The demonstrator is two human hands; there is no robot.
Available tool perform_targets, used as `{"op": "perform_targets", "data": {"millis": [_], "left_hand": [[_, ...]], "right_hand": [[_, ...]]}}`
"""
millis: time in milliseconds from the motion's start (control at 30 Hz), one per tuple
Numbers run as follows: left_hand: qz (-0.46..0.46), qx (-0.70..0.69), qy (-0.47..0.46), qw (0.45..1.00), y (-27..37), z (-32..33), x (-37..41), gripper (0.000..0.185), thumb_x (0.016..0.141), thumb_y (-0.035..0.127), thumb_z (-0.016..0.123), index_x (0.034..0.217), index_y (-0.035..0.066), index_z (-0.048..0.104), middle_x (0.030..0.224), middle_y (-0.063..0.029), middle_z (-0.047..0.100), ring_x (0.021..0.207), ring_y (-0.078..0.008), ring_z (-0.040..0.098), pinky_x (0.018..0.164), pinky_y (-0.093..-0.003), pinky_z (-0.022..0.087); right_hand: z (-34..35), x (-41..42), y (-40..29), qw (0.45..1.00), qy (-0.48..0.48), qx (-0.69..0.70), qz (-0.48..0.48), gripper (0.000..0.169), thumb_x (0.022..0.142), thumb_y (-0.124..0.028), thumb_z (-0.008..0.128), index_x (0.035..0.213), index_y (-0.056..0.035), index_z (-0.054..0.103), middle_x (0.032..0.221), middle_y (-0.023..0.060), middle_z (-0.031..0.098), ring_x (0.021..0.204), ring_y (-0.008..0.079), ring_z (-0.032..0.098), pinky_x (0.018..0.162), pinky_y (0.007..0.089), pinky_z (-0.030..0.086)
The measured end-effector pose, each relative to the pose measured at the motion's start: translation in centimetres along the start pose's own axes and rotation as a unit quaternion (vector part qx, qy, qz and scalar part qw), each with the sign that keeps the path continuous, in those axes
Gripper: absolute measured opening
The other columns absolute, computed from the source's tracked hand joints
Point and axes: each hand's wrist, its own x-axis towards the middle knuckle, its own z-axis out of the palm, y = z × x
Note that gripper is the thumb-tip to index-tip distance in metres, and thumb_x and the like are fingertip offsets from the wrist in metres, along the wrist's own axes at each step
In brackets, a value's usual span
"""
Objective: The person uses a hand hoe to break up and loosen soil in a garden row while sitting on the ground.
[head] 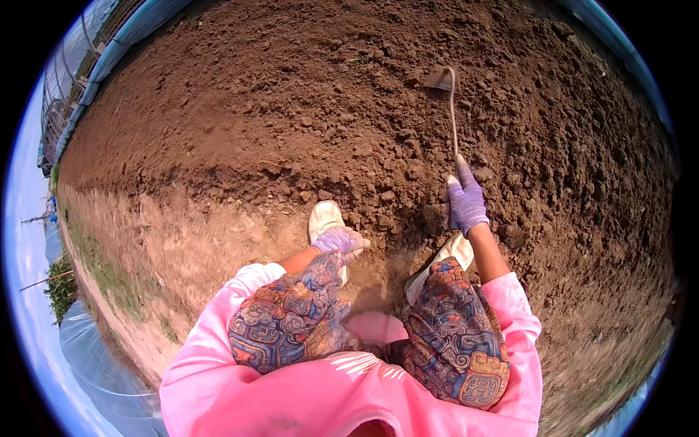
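Note:
My right hand point(468, 203), in a purple knit glove with pale fingertips, grips a short-handled hoe. The hoe's thin bent metal neck point(452, 112) runs away from my fist to a flat blade point(438, 78), which lies against the loose brown soil point(338, 125). Its grip is mostly hidden in my palm. My left hand point(339, 240), gloved the same way, hangs just past my left knee with fingers stretched out and nothing in them. It overlaps my pale left shoe point(326, 217) in the view.
My right shoe point(457, 250) stands at the edge of the tilled soil. Trodden lighter ground point(164, 240) with sparse grass runs along the left. Blue plastic film point(104, 74) and hoops point(64, 65) border the plot at upper left. More clear film point(101, 355) lies lower left.

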Motion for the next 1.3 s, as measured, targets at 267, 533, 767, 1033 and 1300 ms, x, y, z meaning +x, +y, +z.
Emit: {"op": "perform_targets", "data": {"millis": [267,533,767,1033,1300], "left_hand": [[0.006,-0.011,0.0,1.0,0.1,-0.2,0.2,0.029,0.079,0.016,0.055,0.107,0.009,0.058,0.087,-0.0116,0.06,0.079,-0.032,0.057,0.067,-0.0427,0.046],[0.011,0.015,-0.015,1.0,0.5,-0.1,1.7,0.029,0.08,0.017,0.054,0.108,0.009,0.058,0.088,-0.0116,0.06,0.078,-0.032,0.057,0.068,-0.0419,0.047],[0.004,0.001,-0.033,0.999,0.1,-0.6,0.9,0.033,0.08,0.019,0.053,0.112,0.01,0.055,0.09,-0.0112,0.059,0.082,-0.0323,0.056,0.071,-0.0428,0.046],[0.003,0.023,-0.001,1.0,0.5,-0.6,0.2,0.032,0.075,0.014,0.058,0.107,0.013,0.057,0.091,-0.0069,0.06,0.079,-0.0284,0.057,0.066,-0.0375,0.048],[0.029,0.002,-0.017,0.999,-0.6,-0.3,0.3,0.044,0.072,0.014,0.055,0.116,0.008,0.053,0.092,-0.0128,0.059,0.081,-0.0337,0.056,0.07,-0.0423,0.047]], "right_hand": [[1.2,-1.0,3.5,0.993,-0.012,-0.028,-0.111,0.054,0.087,-0.011,0.049,0.137,-0.0206,0.032,0.071,0.0001,0.053,0.052,0.0063,0.044,0.049,0.022,0.042],[-1.2,8.6,4.7,0.97,-0.011,-0.215,-0.113,0.044,0.09,-0.015,0.046,0.133,-0.0211,0.039,0.072,0.0067,0.054,0.058,0.0137,0.044,0.06,0.0242,0.042],[1.9,6.7,1.8,0.973,0.034,-0.116,-0.194,0.044,0.093,-0.016,0.041,0.136,-0.0257,0.034,0.061,-0.0003,0.046,0.046,0.0083,0.041,0.042,0.0242,0.04],[4.8,7.8,-7.3,0.988,-0.019,-0.027,-0.148,0.043,0.092,-0.018,0.043,0.134,-0.0224,0.037,0.064,0.0025,0.048,0.048,0.0099,0.046,0.042,0.0266,0.042],[5.9,11.0,-8.7,0.991,-0.066,-0.041,-0.111,0.042,0.093,-0.02,0.041,0.134,-0.0228,0.036,0.056,-0.0005,0.045,0.04,0.0081,0.041,0.038,0.0223,0.04]]}}
